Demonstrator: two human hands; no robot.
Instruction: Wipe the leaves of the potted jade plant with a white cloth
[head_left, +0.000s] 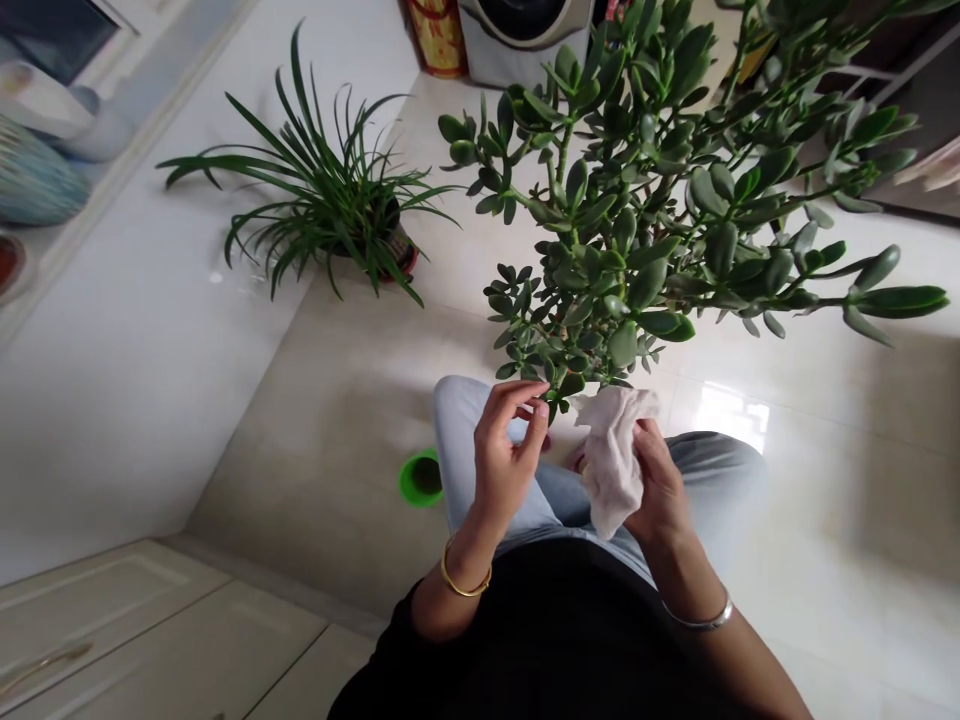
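Head view of a seated person's two hands before a jade plant (645,225). The right hand (661,490) grasps a crumpled white cloth (613,460), its fingers and thumb closed on the right-hand edge; the cloth hangs loosely between the two hands, its upper end just below the lowest foliage. The left hand (506,455) is raised, its fingers bent toward the thumb with the tips near one another, immediately beside a small low leaf cluster (556,398) of the plant; whether they pinch a leaf or merely adjoin it cannot be told. Most of the foliage extends beyond both hands. A green cup (420,478) stands on the tiled floor (322,450), left of the person's knee; farther off, a strap-leaved potted plant (337,200) stands near the white wall (150,330).
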